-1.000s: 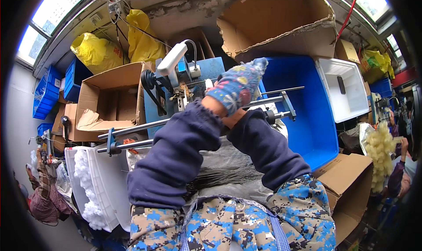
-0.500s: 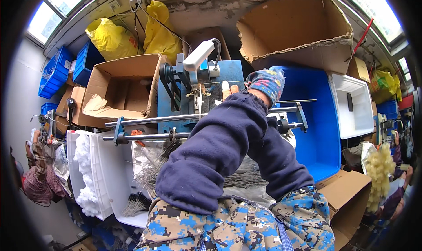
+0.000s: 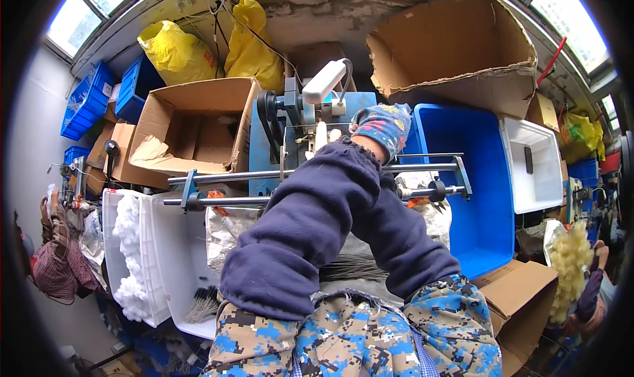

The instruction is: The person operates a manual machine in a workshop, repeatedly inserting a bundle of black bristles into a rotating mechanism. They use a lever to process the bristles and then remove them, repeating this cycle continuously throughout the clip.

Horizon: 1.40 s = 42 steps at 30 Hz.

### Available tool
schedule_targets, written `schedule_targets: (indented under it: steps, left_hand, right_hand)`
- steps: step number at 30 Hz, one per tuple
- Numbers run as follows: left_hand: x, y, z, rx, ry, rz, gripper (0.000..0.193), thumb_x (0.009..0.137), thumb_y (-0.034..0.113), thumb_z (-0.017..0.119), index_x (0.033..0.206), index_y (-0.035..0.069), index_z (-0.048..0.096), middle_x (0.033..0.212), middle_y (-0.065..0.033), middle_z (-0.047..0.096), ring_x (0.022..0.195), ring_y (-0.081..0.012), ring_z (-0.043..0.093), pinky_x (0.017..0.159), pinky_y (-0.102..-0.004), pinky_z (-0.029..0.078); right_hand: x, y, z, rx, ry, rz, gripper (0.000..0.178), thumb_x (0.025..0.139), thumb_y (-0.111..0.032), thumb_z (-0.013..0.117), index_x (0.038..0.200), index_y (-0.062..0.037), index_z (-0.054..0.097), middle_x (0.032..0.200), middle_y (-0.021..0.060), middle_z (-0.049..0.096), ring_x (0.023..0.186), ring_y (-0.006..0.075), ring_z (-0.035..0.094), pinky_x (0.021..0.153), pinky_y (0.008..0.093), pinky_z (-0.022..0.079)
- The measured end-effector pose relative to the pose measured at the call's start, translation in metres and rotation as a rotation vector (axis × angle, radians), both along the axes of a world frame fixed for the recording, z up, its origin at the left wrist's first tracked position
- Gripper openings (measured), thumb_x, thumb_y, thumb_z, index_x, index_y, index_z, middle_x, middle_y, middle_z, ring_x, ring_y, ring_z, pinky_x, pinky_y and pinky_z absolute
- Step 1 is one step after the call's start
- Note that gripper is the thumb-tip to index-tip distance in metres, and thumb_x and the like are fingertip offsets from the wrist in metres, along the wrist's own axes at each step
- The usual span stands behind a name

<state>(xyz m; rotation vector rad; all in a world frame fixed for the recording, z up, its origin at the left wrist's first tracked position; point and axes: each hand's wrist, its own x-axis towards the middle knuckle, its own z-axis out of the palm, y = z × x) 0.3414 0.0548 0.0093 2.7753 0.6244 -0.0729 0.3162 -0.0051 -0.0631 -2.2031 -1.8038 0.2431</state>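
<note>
My forearms, in dark blue sleeves, cross over the front of a blue bench machine (image 3: 360, 103). My left hand (image 3: 383, 124), in a colourful patterned glove with a frayed edge, reaches to the right side of the machine; its fingers are hidden. My right arm passes beneath the left one. Fingers with white coverings, apparently of my right hand (image 3: 322, 136), show close together at the machine's working head; what they hold is hidden. A thin wire or rod runs across just behind these fingers. A white lamp-like bar (image 3: 324, 81) sits above.
Two steel rails (image 3: 241, 177) cross in front of the machine. A blue bin (image 3: 485, 192) stands right, a cardboard box (image 3: 198, 89) left. White tubs (image 3: 155, 258) hold white tufts and wire brushes. Thin wires (image 3: 353, 269) lie at my lap. Other people work at both sides.
My hands have shifted left, and the white-covered fingers are closer to the machine's working head. The whole view has shifted slightly.
</note>
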Motion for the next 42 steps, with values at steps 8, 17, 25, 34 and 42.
schedule_targets:
  steps: [8,17,25,34,42]
  left_hand:
    - [-0.037,0.017,0.053,-0.314,-0.738,-0.231,0.045,0.077,0.006,0.061,0.118,-0.002,0.045,0.098,-0.0117,0.062,0.076,-0.0212,0.061,0.069,-0.0292,0.05]
    - [-0.243,-0.003,0.066,-1.031,-1.259,0.425,0.031,0.086,-0.001,0.047,0.116,-0.002,0.044,0.098,-0.0227,0.06,0.057,-0.0177,0.059,0.042,-0.0218,0.045]
    - [-0.308,-0.012,0.044,-1.006,-1.379,0.464,0.032,0.088,0.006,0.048,0.12,0.003,0.046,0.102,-0.0229,0.058,0.06,-0.0202,0.057,0.044,-0.0251,0.048]
    - [-0.228,-0.06,0.044,-0.478,-0.909,0.35,0.015,0.08,-0.003,0.058,0.095,-0.001,0.057,0.082,-0.0111,0.064,0.072,-0.017,0.063,0.064,-0.0248,0.051]
    - [-0.308,-0.015,-0.021,-0.19,-0.485,0.457,0.019,0.089,0.013,0.051,0.101,-0.001,0.056,0.082,-0.0076,0.063,0.063,-0.0108,0.058,0.055,-0.0202,0.046]
  right_hand:
    - [0.032,0.0,-0.001,-0.113,-0.044,-0.026,0.039,0.074,-0.032,0.061,0.101,-0.0041,0.058,0.098,0.0148,0.05,0.087,0.03,0.055,0.071,0.0402,0.044]
    - [0.073,-0.001,0.049,0.171,-0.311,-0.098,0.031,0.073,-0.021,0.064,0.099,-0.0047,0.057,0.099,0.0085,0.052,0.094,0.0257,0.048,0.076,0.0403,0.037]
    - [0.07,-0.041,0.089,-0.02,-0.255,0.157,0.007,0.074,-0.008,0.051,0.072,-0.0081,0.058,0.065,0.0101,0.061,0.067,0.0266,0.061,0.061,0.0383,0.042]
    - [-0.053,-0.075,0.091,0.042,1.228,0.354,0.044,0.077,-0.012,0.064,0.114,0.0009,0.044,0.096,0.019,0.056,0.085,0.0319,0.057,0.075,0.0354,0.044]
    - [0.002,-0.064,0.086,0.36,0.374,0.18,0.024,0.072,0.004,0.06,0.096,-0.0002,0.061,0.076,0.0137,0.059,0.065,0.0272,0.06,0.057,0.033,0.048]
